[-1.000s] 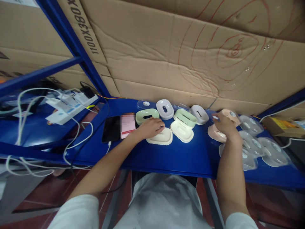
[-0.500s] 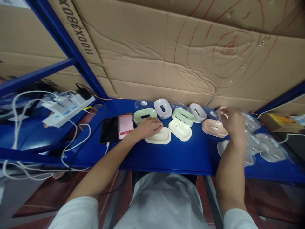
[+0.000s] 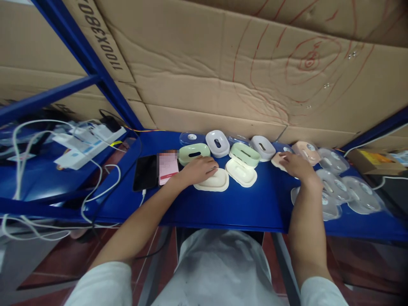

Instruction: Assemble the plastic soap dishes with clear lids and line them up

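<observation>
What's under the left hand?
The left hand overlaps a cream tray, whose near part shows, and the edge of a green dish. Whatever its palm and fingers cover can't be seen.

Toward the blue worktop's [image 3: 223, 210] left edge lie a black-screened smartphone [image 3: 145, 172] (white cable [image 3: 143, 194] plugged in) and a pink-screened smartphone [image 3: 168, 171]; a cardboard sheet [image 3: 191, 68] with red-drawn rings stands along the back edge.
</observation>
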Action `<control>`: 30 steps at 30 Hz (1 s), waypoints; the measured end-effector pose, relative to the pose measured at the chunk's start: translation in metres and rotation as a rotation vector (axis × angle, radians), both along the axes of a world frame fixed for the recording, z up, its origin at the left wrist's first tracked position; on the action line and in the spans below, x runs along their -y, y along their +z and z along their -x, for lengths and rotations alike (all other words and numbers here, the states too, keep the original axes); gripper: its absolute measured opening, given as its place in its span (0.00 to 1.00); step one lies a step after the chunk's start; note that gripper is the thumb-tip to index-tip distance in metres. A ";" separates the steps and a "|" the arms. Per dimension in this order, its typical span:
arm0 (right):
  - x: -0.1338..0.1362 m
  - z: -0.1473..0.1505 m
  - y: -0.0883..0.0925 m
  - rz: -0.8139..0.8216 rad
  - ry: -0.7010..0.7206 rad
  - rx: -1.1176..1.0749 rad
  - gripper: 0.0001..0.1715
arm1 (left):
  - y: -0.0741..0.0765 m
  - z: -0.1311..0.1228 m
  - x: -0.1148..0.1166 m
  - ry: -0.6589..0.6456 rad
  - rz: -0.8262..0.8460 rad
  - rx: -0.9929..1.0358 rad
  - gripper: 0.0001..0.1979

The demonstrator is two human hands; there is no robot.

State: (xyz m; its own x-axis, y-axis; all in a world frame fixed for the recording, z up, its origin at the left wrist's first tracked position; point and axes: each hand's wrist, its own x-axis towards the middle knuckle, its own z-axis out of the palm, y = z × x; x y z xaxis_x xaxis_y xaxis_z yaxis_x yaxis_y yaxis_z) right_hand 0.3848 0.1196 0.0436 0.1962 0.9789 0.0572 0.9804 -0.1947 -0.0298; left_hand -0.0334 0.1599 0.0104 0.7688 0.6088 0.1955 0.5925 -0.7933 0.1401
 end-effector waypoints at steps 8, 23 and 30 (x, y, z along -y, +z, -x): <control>-0.010 0.011 0.011 -0.402 -0.024 -0.254 0.25 | 0.000 0.000 0.001 -0.005 -0.004 -0.001 0.12; -0.029 0.054 -0.029 -0.242 0.214 -0.047 0.26 | 0.001 0.000 0.002 -0.009 -0.003 -0.012 0.11; -0.026 0.043 -0.033 -0.160 0.234 -0.074 0.24 | 0.002 0.000 0.003 -0.005 0.000 -0.018 0.12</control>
